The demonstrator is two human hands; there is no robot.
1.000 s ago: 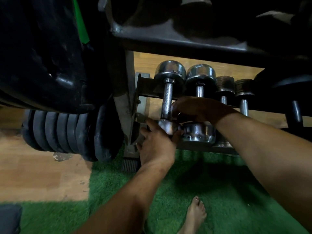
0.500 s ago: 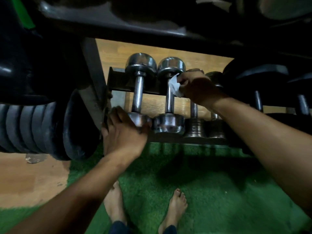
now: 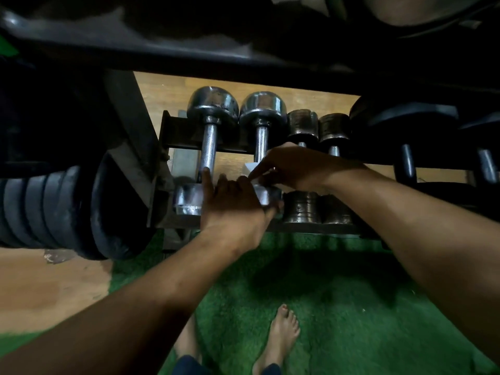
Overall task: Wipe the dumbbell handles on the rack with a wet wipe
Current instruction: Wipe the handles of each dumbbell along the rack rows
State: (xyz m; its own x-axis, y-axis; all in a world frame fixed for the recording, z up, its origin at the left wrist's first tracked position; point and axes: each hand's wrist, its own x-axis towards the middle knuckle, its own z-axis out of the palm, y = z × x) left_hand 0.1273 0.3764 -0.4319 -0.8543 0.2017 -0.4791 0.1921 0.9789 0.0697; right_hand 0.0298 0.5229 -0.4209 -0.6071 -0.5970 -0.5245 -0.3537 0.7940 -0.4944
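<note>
Four metal dumbbells [image 3: 209, 147] lie side by side on the rack [image 3: 173, 136] at frame centre: two chrome, two darker. The right hand [image 3: 295, 166] pinches a white wipe [image 3: 250, 167] around the second handle [image 3: 261, 143], fingers closed. The left hand [image 3: 234, 204] rests with fingers spread over the near heads, hiding them. Black plates [image 3: 54, 209] stack at left.
</note>
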